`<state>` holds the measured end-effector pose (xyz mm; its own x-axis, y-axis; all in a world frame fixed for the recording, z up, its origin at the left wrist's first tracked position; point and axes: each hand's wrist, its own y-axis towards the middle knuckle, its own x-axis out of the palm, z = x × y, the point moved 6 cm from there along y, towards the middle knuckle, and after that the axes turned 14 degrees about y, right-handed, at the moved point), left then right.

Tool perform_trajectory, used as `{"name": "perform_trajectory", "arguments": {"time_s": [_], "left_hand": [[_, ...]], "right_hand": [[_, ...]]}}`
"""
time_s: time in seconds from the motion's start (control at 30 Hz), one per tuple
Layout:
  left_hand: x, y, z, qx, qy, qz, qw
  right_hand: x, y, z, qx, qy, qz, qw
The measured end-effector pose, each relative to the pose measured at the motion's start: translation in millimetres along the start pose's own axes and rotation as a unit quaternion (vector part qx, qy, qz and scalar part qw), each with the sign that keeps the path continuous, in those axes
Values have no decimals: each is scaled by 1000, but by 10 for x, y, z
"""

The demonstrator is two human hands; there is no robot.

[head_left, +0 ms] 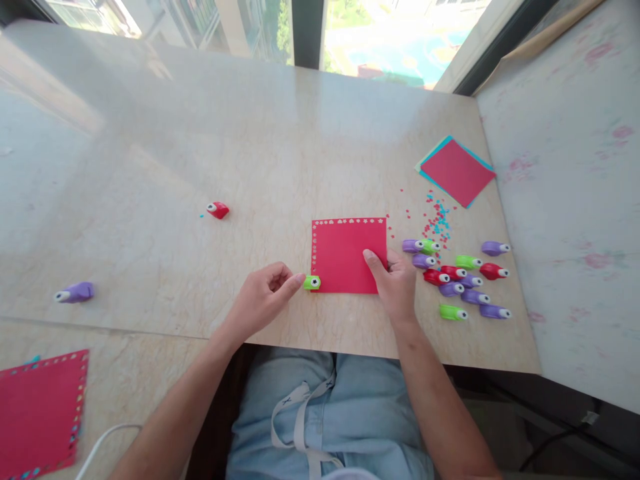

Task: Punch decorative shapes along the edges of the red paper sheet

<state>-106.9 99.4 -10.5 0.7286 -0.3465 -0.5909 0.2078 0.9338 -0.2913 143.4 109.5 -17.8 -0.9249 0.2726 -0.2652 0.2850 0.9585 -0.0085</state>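
A red sheet of paper (345, 257) lies before me, with small shapes punched along its top edge and down its left edge. My left hand (267, 293) pinches a green craft punch (313, 283) at the sheet's lower left corner. The punch has a white button with a dark star mark. Gripping the sheet's right edge is my right hand (393, 280), its thumb on top and its fingers partly hidden at the edge.
Several purple, green and red punches (467, 280) cluster at right, near red and blue confetti (438, 220). Colored paper squares (460, 170) lie behind. A red punch (218, 211) and a purple punch (75, 293) sit left. Punched sheets (43, 413) lie lower left.
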Motion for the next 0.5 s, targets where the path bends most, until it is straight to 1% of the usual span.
{"name": "perform_trajectory", "arguments": {"time_s": [0.07,0.1,0.13,0.17,0.27,0.4,0.5], "left_hand": [[69,76,3,-18,-33,-93,995],[101,109,-3,-27,-50,-131,990],[123,139,-14,-38,-64,-155,985],[135,165,-26,-48,-76,-167,982],[149,209,-46,-60,-79,-163,982],[180,196,-21,-58,-36,-149,986],[199,190,4,-53,-32,-153,986]], "right_hand": [[4,-5,-8,-8,-3,-1,1000],[4,-7,-13,-13,-4,0,1000],[4,-9,-16,-16,-7,1,1000],[2,-11,-19,-19,-10,3,1000],[-4,-10,-20,-20,-21,8,1000],[-1,-4,-22,-22,-18,5,1000],[1,-5,-29,-28,-15,3,999]]}}
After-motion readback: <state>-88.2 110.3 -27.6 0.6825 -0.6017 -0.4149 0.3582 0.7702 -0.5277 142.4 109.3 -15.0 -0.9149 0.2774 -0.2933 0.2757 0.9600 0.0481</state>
